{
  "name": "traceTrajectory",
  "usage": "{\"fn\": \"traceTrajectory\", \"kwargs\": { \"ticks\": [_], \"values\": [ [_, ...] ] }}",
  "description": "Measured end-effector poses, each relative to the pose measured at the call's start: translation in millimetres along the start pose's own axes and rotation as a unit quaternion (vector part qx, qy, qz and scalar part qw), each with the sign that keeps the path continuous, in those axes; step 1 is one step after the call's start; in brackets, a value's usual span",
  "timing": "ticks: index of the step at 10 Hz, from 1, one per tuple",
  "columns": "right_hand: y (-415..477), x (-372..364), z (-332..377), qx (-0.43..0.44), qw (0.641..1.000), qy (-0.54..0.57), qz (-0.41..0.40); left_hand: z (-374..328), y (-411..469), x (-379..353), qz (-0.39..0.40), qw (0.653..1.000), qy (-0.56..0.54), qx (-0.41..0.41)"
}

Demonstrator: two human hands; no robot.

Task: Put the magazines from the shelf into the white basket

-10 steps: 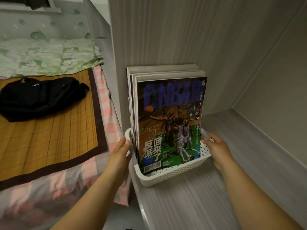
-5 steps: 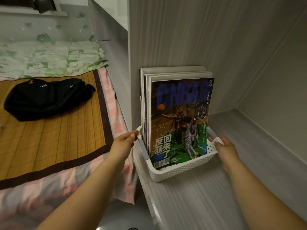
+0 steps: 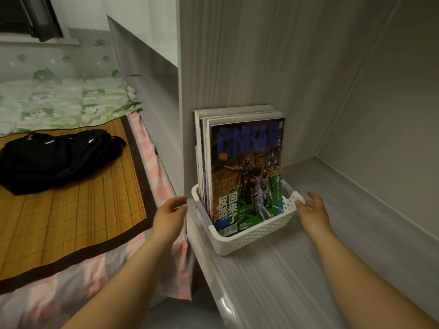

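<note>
A white perforated basket (image 3: pixel 249 241) stands on the grey shelf board (image 3: pixel 297 281), pushed against the shelf's left panel. Several magazines (image 3: pixel 247 172) stand upright in it, with a basketball cover at the front. My left hand (image 3: pixel 169 213) hovers just left of the basket's left rim, fingers apart, a small gap from it. My right hand (image 3: pixel 311 211) is at the basket's right handle, fingers spread, fingertips at or just touching the rim. Neither hand holds anything.
The shelf's left panel (image 3: pixel 237 55) and back wall (image 3: pixel 380 103) close in the basket's corner. To the left lies a bed with a bamboo mat (image 3: pixel 71 222), a black backpack (image 3: pixel 54 157) and a green patterned blanket (image 3: pixel 59 103).
Both hands had hold of the basket's sides; they have now let go and drawn slightly away. The basket with the magazines rests on the shelf.
</note>
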State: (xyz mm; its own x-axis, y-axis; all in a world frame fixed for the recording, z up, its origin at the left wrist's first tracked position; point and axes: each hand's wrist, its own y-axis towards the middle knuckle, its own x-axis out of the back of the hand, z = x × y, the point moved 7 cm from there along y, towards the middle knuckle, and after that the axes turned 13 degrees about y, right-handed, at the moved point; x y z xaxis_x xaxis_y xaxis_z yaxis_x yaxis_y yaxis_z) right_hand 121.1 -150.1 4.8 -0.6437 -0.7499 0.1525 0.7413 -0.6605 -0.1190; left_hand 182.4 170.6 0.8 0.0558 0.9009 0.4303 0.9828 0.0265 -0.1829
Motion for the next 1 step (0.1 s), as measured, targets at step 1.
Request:
{"fn": "traceTrajectory", "kwargs": {
  "ticks": [1],
  "values": [
    [-19.9, 23.8, 12.0, 0.045, 0.998, -0.027, -0.027, -2.3, -11.9, 2.2, 0.024, 0.998, 0.057, -0.032]
  ]
}}
